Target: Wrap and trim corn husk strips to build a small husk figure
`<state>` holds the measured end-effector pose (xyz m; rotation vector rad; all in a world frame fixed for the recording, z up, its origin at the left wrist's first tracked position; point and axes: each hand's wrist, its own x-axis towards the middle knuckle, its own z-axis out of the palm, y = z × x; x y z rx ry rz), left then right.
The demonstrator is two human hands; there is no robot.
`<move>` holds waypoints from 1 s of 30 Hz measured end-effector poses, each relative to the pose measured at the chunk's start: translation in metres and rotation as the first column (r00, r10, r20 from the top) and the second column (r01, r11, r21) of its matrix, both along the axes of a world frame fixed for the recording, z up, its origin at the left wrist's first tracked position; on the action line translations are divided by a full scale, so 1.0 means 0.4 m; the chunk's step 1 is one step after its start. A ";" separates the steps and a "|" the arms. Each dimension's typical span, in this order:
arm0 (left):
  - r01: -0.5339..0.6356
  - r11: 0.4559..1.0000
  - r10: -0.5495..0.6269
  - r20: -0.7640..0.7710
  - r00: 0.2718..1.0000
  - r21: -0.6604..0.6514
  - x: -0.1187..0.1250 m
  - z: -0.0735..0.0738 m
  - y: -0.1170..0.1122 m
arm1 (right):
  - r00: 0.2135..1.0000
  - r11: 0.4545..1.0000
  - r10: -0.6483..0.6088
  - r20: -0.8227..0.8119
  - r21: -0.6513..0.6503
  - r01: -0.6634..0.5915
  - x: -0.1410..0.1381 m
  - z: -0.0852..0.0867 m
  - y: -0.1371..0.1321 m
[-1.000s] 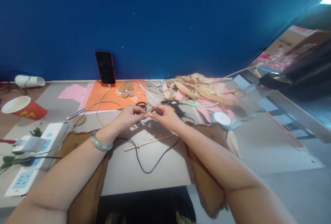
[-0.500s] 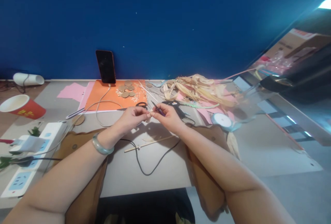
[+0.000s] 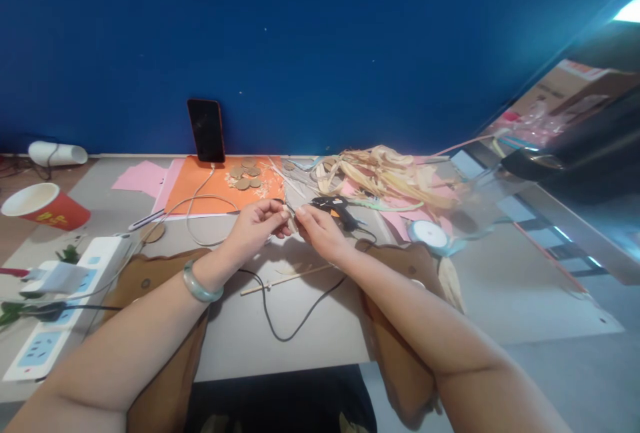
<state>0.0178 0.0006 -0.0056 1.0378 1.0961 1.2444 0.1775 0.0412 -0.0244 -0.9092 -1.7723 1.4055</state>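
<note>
Nearest, a thin stick (image 3: 295, 277) lies on the table (image 3: 240, 346). Beyond it, the left hand (image 3: 257, 225) pinches a small pale piece (image 3: 292, 222) at its fingertips. The right hand (image 3: 320, 228) is bent just beside; whether it grips something, I cannot tell. Half a second ago its dark blade pointed upward; now it is hardly visible, so perhaps handling has replaced cutting. Farther lie husks (image 3: 385, 172).

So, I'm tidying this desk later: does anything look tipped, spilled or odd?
Yes: at far left, a white cup lies on its side, as though knocked over. Pale crumbs litter the orange sheet around the round discs, looking spilled.
</note>
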 end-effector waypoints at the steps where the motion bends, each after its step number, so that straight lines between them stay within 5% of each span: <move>1: -0.002 1.000 0.002 -0.001 1.000 0.018 0.001 -0.001 0.000 | 1.000 1.000 0.005 0.004 0.002 -0.005 -0.001 0.000 -0.001; 30: -0.044 0.999 0.044 0.009 0.999 -0.032 0.011 0.002 -0.010 | 0.999 0.999 0.027 0.028 0.044 -0.029 -0.006 0.015 -0.009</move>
